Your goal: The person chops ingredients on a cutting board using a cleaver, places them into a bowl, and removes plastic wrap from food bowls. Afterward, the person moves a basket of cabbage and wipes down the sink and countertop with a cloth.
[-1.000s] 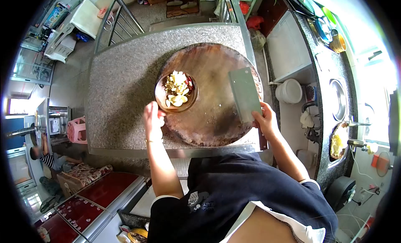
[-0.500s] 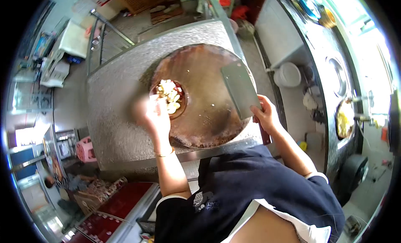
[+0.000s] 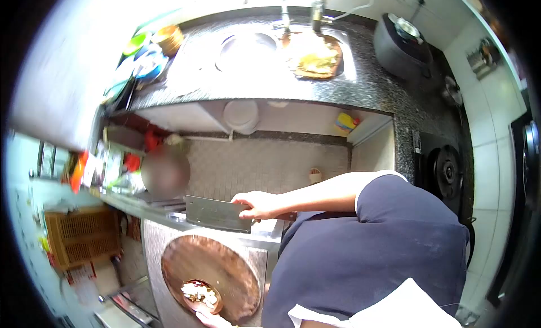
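- The board is set on the table; most of its surface is left bare.
- The bowl is placed on the board, close to its rim, and is filled with pale pieces.
- The bowl's outer edge is met by the fingers of the left hand; that hand is partly cut off by the frame, and whether the bowl is gripped cannot be told.
- The cleaver is gripped by the closed right hand, just off the board on its sink side, over the table's edge.
- The cleaver's flat side is turned to the camera.
- Well apart from the board, across the floor, the sink is seen, with the bucket under the counter.
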### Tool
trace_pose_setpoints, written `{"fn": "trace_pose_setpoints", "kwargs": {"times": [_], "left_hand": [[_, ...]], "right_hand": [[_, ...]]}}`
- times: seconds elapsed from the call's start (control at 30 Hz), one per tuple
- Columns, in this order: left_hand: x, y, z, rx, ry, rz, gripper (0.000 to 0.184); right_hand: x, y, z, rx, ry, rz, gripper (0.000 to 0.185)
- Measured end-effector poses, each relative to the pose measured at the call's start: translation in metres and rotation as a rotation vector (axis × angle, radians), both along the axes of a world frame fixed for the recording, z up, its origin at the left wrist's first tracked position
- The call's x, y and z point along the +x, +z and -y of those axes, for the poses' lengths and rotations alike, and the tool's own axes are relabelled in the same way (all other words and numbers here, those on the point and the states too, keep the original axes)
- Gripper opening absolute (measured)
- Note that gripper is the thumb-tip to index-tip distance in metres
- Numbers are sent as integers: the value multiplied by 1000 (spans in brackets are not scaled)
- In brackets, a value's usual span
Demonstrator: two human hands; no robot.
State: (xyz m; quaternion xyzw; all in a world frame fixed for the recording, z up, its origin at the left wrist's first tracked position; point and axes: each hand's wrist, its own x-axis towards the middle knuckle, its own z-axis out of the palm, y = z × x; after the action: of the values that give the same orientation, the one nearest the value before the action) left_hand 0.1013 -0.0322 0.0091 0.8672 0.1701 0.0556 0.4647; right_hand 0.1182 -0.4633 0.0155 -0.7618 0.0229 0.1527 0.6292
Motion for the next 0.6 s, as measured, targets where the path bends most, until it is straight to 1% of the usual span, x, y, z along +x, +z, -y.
{"fn": "trace_pose_setpoints", "kwargs": {"times": [0.03, 0.07, 0.1, 0.17, 0.2, 0.23, 0.3, 0.33, 0.37, 0.4, 0.43, 0.47, 0.5, 0.53, 0.57, 0.6], "left_hand": [[15, 3, 27, 28, -62, 4, 44], [30, 6, 58, 55, -136, 3, 44], [46, 9, 92, 78, -215, 6, 44], [73, 12, 167, 124, -403, 4, 44], [86, 13, 208, 141, -518, 17, 44], [97, 13, 251, 158, -654, 32, 44], [112, 14, 350, 134, -979, 45, 43], [111, 16, 415, -43, -1201, -23, 38], [102, 7, 472, -82, -1228, -175, 37], [94, -1, 528, -109, -1245, -328, 36], [78, -10, 578, -73, -1376, -252, 40], [67, -35, 621, -1, -1557, -47, 41], [44, -42, 664, -46, -1619, -181, 42], [31, -75, 701, 31, -1795, 43, 41], [2, -71, 734, -28, -1772, -52, 38], [-21, -79, 763, -33, -1790, -159, 35]], "right_hand": [[-2, -10, 23, -11, -65, 100, 45], [-6, -6, 48, -27, -128, 195, 46], [-15, -2, 79, 53, -168, 121, 46], [-33, 1, 143, 104, -327, 85, 47], [-44, 1, 173, 149, -449, 106, 48], [-60, 8, 207, 159, -538, 96, 50], [-98, 0, 265, 162, -759, 228, 47], [-122, 4, 291, 182, -871, 239, 45], [-148, 11, 311, 202, -979, 252, 42], [-174, 14, 326, 162, -1116, 285, 40], [-200, 18, 338, 121, -1248, 320, 38], [-225, 20, 346, 102, -1380, 332, 38], [-251, 21, 349, 84, -1506, 341, 38], [-277, 20, 350, 79, -1600, 362, 38], [-300, 18, 346, 74, -1689, 381, 38], [-321, 16, 338, 58, -1796, 375, 38]]}}
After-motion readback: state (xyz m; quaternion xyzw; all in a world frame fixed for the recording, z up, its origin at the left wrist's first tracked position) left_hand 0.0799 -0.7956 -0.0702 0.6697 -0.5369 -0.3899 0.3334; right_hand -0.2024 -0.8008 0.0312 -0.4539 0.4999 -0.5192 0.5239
